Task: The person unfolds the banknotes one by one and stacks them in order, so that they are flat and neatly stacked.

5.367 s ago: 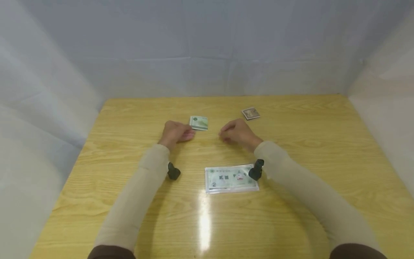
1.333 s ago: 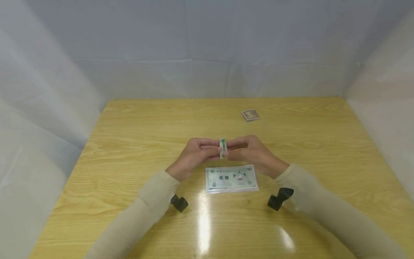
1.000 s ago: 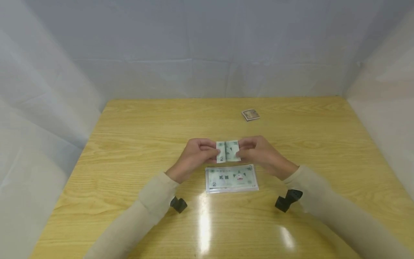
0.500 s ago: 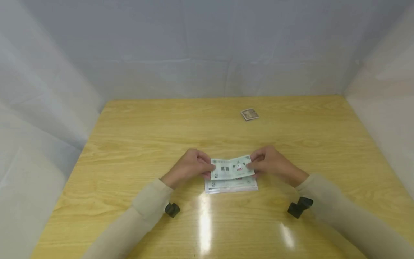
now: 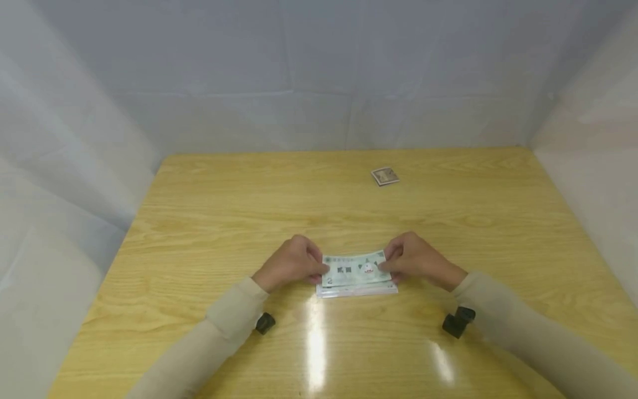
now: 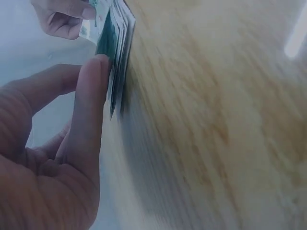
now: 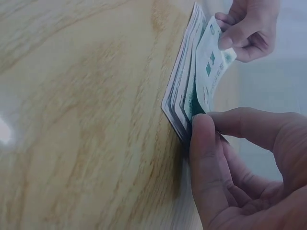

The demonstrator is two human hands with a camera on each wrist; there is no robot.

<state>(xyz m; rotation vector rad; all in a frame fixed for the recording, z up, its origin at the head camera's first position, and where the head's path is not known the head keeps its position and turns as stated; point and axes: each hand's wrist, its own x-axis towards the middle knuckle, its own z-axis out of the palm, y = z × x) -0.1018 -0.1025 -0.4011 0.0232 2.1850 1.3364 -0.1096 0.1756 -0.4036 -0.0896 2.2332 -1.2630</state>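
Observation:
A pale green banknote [image 5: 356, 270] marked with a 2 is spread flat between the two hands, its middle bowed slightly. My left hand [image 5: 294, 262] pinches its left end between thumb and fingers, and my right hand [image 5: 417, 259] pinches the right end. Directly under it lies a stack of banknotes [image 5: 356, 291], of which only the near edge shows in the head view. From the right wrist, the stack [image 7: 180, 91] appears as several layered notes, with the held banknote [image 7: 211, 64] close over the top one.
A small folded brown note [image 5: 385, 176] lies toward the back right of the wooden table [image 5: 239, 188]. White cloth [image 5: 319, 72] hangs behind the table and at both sides. Each wrist carries a small black camera [image 5: 265, 323].
The green note, earlier folded at the back, was brought forward and unfolded between both hands. Since half a second ago it has come down nearer the stack and flattened. The brown note stays put.

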